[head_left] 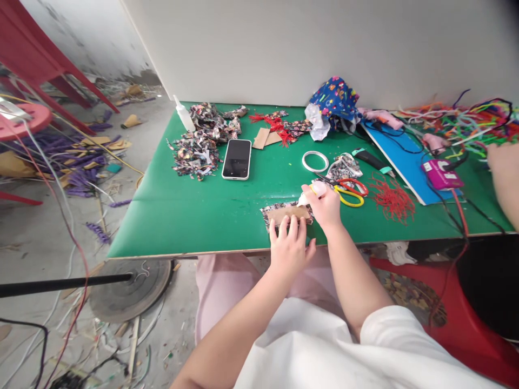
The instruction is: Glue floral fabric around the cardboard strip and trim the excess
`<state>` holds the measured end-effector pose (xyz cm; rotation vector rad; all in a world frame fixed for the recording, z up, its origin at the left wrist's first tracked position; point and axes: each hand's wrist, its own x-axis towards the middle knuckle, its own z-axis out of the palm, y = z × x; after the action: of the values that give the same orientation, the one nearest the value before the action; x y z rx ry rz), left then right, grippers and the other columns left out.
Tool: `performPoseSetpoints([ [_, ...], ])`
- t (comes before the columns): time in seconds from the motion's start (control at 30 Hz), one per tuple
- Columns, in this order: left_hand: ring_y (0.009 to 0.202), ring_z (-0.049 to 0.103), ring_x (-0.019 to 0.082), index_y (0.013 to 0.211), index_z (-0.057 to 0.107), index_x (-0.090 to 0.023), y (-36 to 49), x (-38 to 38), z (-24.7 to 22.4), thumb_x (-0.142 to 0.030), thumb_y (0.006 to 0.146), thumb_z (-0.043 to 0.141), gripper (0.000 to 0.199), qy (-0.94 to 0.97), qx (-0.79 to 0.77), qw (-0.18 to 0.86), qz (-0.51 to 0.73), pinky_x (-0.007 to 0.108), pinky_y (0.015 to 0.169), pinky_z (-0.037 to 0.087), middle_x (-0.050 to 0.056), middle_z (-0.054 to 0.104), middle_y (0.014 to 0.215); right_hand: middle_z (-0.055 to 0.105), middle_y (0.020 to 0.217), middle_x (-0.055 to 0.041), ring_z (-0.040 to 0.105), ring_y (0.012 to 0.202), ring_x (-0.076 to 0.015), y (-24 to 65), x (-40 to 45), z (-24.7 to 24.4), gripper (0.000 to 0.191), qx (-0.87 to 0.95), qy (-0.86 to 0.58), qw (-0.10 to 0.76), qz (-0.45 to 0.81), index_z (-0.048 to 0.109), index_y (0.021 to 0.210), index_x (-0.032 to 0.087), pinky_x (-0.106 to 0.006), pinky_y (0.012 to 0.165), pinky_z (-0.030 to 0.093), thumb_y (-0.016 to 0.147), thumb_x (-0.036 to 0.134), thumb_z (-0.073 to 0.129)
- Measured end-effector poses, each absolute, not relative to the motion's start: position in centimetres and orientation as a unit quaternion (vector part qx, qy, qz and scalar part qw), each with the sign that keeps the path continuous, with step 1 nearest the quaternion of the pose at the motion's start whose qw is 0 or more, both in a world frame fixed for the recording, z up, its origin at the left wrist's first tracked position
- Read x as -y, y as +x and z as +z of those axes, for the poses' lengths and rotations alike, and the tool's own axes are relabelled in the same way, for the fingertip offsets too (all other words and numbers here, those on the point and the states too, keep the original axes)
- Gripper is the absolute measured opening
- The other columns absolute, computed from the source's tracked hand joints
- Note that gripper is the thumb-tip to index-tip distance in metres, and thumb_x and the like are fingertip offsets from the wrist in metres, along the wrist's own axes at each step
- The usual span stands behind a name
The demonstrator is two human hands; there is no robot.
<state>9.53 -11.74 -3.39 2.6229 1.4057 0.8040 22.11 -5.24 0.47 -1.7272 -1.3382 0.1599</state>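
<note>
Near the table's front edge, a strip of brown cardboard (279, 214) lies on a piece of dark patterned paper or cloth (265, 218) that shows around its sides. My left hand (288, 243) rests on the cardboard with its fingers spread, pressing it flat. Wrapped around a small white glue bottle (318, 188), my right hand (325, 207) tips the nozzle down at the cardboard's far right end. Scissors (352, 193) with red and yellow handles lie just beyond my right hand. The palm side of both hands is hidden.
Behind are a phone (237, 159), shredded patterned scraps (198, 154), another white bottle (185, 116), a tape ring (315, 161) and a utility knife (371, 160). Red strands (392, 199), a blue board (399, 156) and a wired magenta box (441, 174) lie right. Another person's arm (505, 181) reaches in there.
</note>
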Motion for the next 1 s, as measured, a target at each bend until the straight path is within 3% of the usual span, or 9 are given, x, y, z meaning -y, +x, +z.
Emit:
performPoseSetpoints([
  [0.4, 0.114, 0.044, 0.030, 0.120, 0.052, -0.016, 9.6, 11.8, -3.6, -0.042, 0.083, 0.040, 0.046, 0.847, -0.461, 0.029, 0.264, 0.055, 0.102, 0.023, 0.012, 0.053, 0.122, 0.050, 0.050, 0.0020, 0.042, 0.047, -0.0102, 19.6, 4.8, 0.7, 0.041, 0.579, -0.681, 0.434, 0.111, 0.046, 0.055, 0.019, -0.023, 0.049, 0.034, 0.074, 0.055, 0.051],
  [1.0, 0.113, 0.042, 0.032, 0.116, 0.055, -0.021, 9.3, 11.8, -3.4, -0.037, 0.081, 0.047, 0.040, 0.854, -0.446, 0.035, 0.265, 0.058, 0.100, 0.023, 0.009, 0.055, 0.120, 0.054, 0.052, 0.0005, 0.045, 0.048, -0.0110, 16.8, 4.4, 1.7, 0.043, 0.632, -0.654, 0.385, 0.153, 0.051, 0.059, 0.019, -0.024, 0.050, 0.035, 0.072, 0.061, 0.049],
])
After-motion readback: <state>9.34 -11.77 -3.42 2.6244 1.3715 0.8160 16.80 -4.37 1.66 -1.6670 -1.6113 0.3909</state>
